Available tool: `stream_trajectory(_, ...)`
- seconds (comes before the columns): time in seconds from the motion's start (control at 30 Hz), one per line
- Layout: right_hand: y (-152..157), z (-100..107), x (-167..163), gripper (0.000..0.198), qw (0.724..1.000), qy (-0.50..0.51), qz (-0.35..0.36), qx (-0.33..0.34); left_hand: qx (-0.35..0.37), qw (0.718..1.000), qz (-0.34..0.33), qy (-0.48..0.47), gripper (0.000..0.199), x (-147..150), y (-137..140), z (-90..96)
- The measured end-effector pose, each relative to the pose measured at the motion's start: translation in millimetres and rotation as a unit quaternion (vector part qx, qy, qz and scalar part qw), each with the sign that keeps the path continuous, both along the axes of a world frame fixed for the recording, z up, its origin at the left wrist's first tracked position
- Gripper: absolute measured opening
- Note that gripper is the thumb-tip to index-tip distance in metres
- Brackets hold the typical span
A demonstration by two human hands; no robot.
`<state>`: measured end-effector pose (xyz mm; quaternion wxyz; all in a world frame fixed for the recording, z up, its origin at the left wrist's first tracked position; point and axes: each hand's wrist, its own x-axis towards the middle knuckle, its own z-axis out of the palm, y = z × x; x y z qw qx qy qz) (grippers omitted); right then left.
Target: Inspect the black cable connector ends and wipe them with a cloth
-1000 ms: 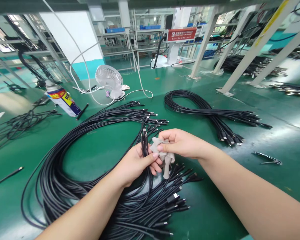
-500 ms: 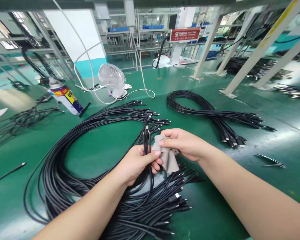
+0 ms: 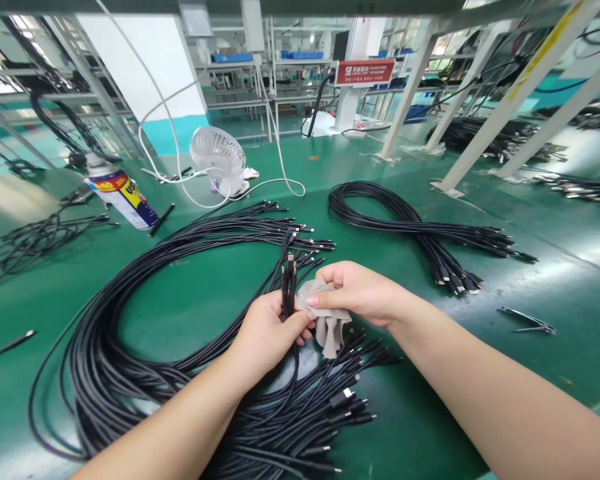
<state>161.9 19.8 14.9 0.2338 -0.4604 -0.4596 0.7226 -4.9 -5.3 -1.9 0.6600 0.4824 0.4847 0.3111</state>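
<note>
Several black cables (image 3: 289,287) stand upright in my left hand (image 3: 270,327), their plug ends pointing up above my fingers. My right hand (image 3: 353,290) pinches a crumpled light-grey cloth (image 3: 330,327) right beside those cables. The cloth touches my left fingertips, and its lower folds hang down. Whether it also presses on a plug is hidden. Around my left wrist curves a large loop of black cables (image 3: 100,333) lying on the green table (image 3: 190,300). The loose plug ends (image 3: 350,397) of many cables fan out below my hands.
A tied-looking cable coil (image 3: 380,200) lies at right, with nail clippers (image 3: 527,320) nearer me. At back left are a spray can (image 3: 123,193), a white fan (image 3: 220,160) with its cord, and tangled cables (image 3: 35,243). Metal posts (image 3: 510,93) rise at right.
The view has shifted slightly, so the scene sits a little further left. The cloth has bunched differently in my right fingers. My left hand keeps its grip on the cables.
</note>
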Motion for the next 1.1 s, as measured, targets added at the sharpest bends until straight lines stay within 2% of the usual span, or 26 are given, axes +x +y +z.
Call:
stream_trajectory(0.27,-0.8,5.9,2.2,0.025,0.985,-0.123,0.002,0.120,0.004,0.999,0.030,0.033,0.004,3.7,0.7,4.4)
stream_trajectory(0.47,0.0,5.2,5.3,0.037,0.991,-0.085,-0.021,0.097,0.021,0.999,0.032,0.030,0.005,2.7,1.1,-1.5)
stream_trajectory(0.6,0.0,4.8,2.9,0.027,0.989,-0.095,-0.029,0.114,0.018,0.999,0.032,0.001,0.012,1.6,1.6,-2.8)
stream_trajectory(0.73,-0.4,6.7,-0.6,0.018,0.974,-0.177,-0.033,0.137,0.015,0.999,0.036,-0.004,0.011,2.4,0.8,-1.2)
stream_trajectory(0.83,-1.7,6.1,-1.3,0.022,0.933,-0.272,-0.030,0.233,0.024,0.999,0.041,0.022,0.013,2.5,1.1,-2.4)
stream_trajectory(0.93,-4.7,5.2,-3.5,0.026,0.864,-0.369,-0.012,0.342,0.031,0.998,0.048,0.027,0.016,2.3,1.5,-5.2)
stream_trajectory(1.0,-7.1,6.2,-7.2,0.025,0.815,-0.443,0.008,0.373,0.032,0.998,0.048,0.022,0.018,2.4,1.4,-6.8)
stream_trajectory(1.1,-9.7,9.9,-14.1,0.018,0.754,-0.544,0.046,0.365,0.024,0.999,0.042,0.013,0.022,2.5,1.1,-7.7)
